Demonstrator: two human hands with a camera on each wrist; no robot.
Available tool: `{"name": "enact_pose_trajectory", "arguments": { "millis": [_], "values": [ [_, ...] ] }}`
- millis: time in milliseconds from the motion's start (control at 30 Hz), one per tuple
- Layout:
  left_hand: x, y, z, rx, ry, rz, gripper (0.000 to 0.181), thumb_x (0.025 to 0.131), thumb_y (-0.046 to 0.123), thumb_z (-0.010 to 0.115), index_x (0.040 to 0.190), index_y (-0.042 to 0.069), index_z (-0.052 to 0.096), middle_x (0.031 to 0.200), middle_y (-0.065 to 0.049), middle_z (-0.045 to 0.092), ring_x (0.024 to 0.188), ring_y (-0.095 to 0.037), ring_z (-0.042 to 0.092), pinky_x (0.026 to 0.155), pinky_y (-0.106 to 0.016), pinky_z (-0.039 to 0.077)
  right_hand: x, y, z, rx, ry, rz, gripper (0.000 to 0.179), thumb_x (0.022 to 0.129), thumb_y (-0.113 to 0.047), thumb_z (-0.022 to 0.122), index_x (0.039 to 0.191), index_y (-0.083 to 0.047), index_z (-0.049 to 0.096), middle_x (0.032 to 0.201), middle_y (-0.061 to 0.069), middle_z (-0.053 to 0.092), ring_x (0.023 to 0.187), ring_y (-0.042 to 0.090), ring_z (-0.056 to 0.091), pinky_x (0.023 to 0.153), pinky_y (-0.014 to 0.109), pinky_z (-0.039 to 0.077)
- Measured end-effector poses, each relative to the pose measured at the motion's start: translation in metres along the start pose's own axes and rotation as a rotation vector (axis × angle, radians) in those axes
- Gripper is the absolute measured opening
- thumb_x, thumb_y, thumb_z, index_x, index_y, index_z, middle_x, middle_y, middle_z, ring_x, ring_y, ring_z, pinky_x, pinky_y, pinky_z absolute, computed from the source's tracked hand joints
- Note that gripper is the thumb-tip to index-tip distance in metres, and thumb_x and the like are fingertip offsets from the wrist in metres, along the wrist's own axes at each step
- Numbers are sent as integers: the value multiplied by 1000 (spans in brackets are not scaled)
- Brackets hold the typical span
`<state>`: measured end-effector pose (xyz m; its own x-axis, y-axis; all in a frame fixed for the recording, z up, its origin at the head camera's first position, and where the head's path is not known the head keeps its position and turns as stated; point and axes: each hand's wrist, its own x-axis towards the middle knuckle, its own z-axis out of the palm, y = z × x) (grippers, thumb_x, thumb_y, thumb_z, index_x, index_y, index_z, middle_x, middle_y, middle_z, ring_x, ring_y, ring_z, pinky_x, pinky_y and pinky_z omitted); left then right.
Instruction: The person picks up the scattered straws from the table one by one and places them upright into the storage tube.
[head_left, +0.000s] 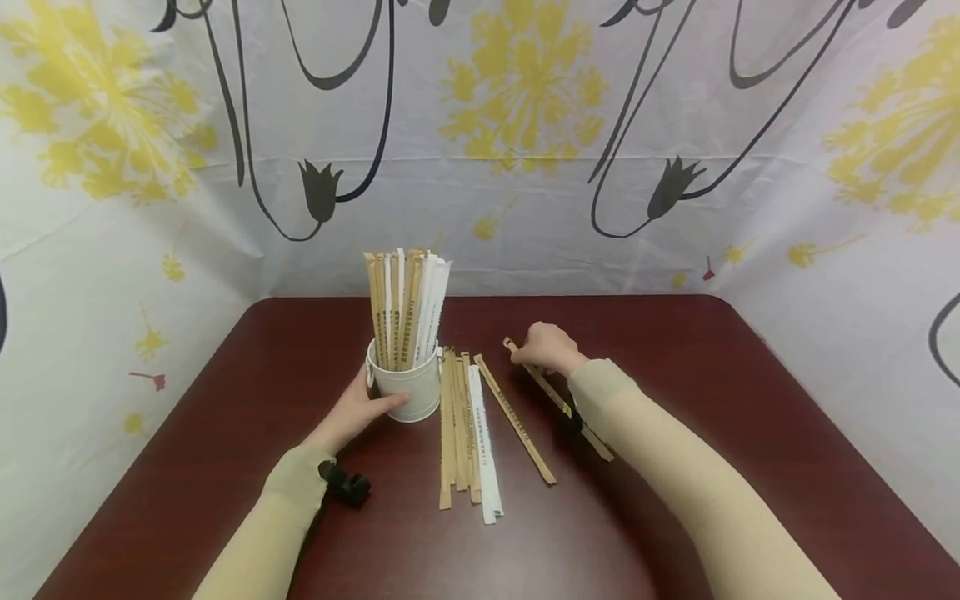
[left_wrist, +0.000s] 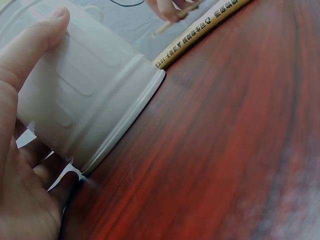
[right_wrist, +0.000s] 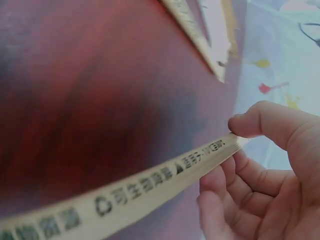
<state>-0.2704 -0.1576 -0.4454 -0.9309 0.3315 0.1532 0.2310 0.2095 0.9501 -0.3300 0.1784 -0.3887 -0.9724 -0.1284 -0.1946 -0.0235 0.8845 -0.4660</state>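
My left hand (head_left: 362, 414) grips a small white metal bucket (head_left: 418, 390), its thumb across the front wall and its fingers round the far side. Paper-wrapped straws (head_left: 408, 312), brown and white, stand upright in the bucket. In the right wrist view, my right hand (right_wrist: 267, 185) pinches one brown paper-wrapped straw (right_wrist: 140, 189) near its end, between thumb and fingers. Dark printed lettering runs along its wrapper. The head view has this straw slanting under my right wrist, to the right of a single brown wrapped straw (head_left: 516, 421) on the table.
Several brown wrapped straws (head_left: 447, 442) lie side by side right of the bucket, with white wrapped straws (head_left: 486, 454) along their right edge. They rest on a dark red wood-grain table (head_left: 375, 542). Behind it hangs a white cloth (head_left: 420, 200) with yellow and grey flowers.
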Motion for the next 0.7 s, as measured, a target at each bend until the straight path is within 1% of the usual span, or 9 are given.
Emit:
{"name": "enact_pose_trajectory", "arguments": {
  "millis": [100, 167, 233, 267, 333, 433, 500, 600, 700],
  "values": [
    [0, 1, 0, 5, -1, 9, 91, 85, 17, 77, 154, 19, 18, 151, -9, 34, 137, -26, 29, 111, -49, 20, -1, -4, -15, 70, 27, -25, 40, 82, -25, 66, 48, -15, 47, 45, -1, 43, 44, 23, 52, 46, 36, 49],
    [0, 1, 0, 6, -6, 5, 91, 85, 18, 76, 154, 20, 18, 151, -9, 34, 138, -26, 30, 111, -50, 21, -2, -10, -28, 125, 55, -60, 37, 84, -25, 65, 51, -13, 52, 46, 0, 45, 42, 20, 47, 45, 34, 46],
    [0, 1, -1, 8, -8, -5, 90, 85, 19, 77, 154, 21, 19, 151, -7, 34, 137, -25, 30, 111, -50, 22, -4, -19, -41, 181, 96, -98, 33, 86, -24, 64, 57, -10, 59, 49, 2, 50, 42, 16, 44, 45, 33, 46],
    [-1, 1, -1, 7, -7, -12, 90, 85, 20, 77, 154, 23, 19, 150, -7, 35, 137, -24, 31, 110, -49, 23, -5, -25, -48, 206, 117, -116, 32, 87, -24, 64, 60, -8, 59, 50, 3, 50, 42, 16, 44, 45, 33, 46],
    [-1, 1, -1, 9, -1, -21, 90, 84, 21, 78, 154, 24, 20, 150, -5, 35, 137, -23, 31, 110, -49, 23, -7, -39, -62, 281, 158, -148, 25, 89, -22, 64, 71, -5, 66, 57, 4, 57, 45, 17, 50, 47, 32, 48],
    [-1, 0, -2, -5, -4, -11, 91, 85, 20, 77, 154, 22, 18, 151, -6, 34, 137, -24, 30, 111, -49, 21, -14, -62, -81, 446, 216, -181, 17, 88, -18, 65, 87, -1, 69, 71, 7, 66, 54, 20, 60, 51, 35, 53],
    [-1, 0, -1, -11, -2, -6, 92, 84, 19, 77, 154, 22, 18, 150, -6, 35, 137, -24, 30, 111, -48, 20, -19, -78, -91, 595, 260, -218, 17, 88, -14, 66, 97, -1, 68, 82, 10, 70, 60, 22, 65, 56, 37, 56],
    [-2, -1, -1, -16, -5, -2, 93, 84, 19, 77, 155, 25, 17, 150, -6, 36, 137, -24, 31, 111, -48, 20, -27, -99, -102, 803, 327, -309, 18, 88, -11, 65, 101, 0, 64, 90, 14, 69, 66, 24, 67, 60, 39, 57],
    [-2, -1, -1, -4, -4, -2, 94, 84, 22, 78, 155, 29, 16, 150, -5, 36, 137, -23, 32, 111, -49, 21, -34, -118, -106, 924, 393, -396, 15, 89, -12, 65, 99, -2, 61, 92, 13, 69, 71, 26, 68, 61, 39, 57]
  ]
}}
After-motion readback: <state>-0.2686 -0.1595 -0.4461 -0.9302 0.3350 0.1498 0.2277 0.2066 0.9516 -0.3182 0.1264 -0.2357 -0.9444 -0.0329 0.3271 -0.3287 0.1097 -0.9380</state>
